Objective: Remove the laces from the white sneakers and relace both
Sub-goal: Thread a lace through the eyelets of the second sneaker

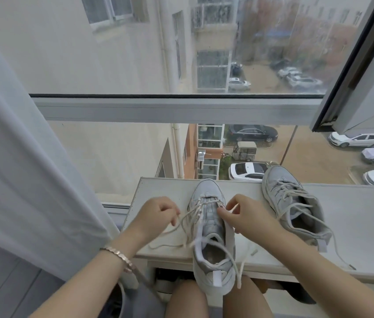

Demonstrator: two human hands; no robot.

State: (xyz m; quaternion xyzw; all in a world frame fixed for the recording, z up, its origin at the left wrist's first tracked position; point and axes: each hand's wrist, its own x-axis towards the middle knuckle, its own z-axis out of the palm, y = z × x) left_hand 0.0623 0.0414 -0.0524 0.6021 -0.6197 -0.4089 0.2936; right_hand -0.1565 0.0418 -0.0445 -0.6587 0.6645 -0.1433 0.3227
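A white sneaker point(211, 244) lies in front of me on the white sill point(353, 216), toe pointing at the window and heel hanging over the near edge above my knees. Its lace point(188, 220) is loosened and runs out to the left. My left hand point(158, 213) pinches that lace beside the shoe. My right hand point(248, 214) rests on the shoe's right side, fingertips on the lace at the upper eyelets. The second white sneaker point(294, 203) stands to the right, laced loosely, with a lace end trailing toward the near edge.
A window pane with a grey frame bar point(170, 109) rises just behind the sill. A pale curtain point(32, 168) hangs at the left. An open window sash point(360, 88) juts in at the upper right. My bare knees are below the sill edge.
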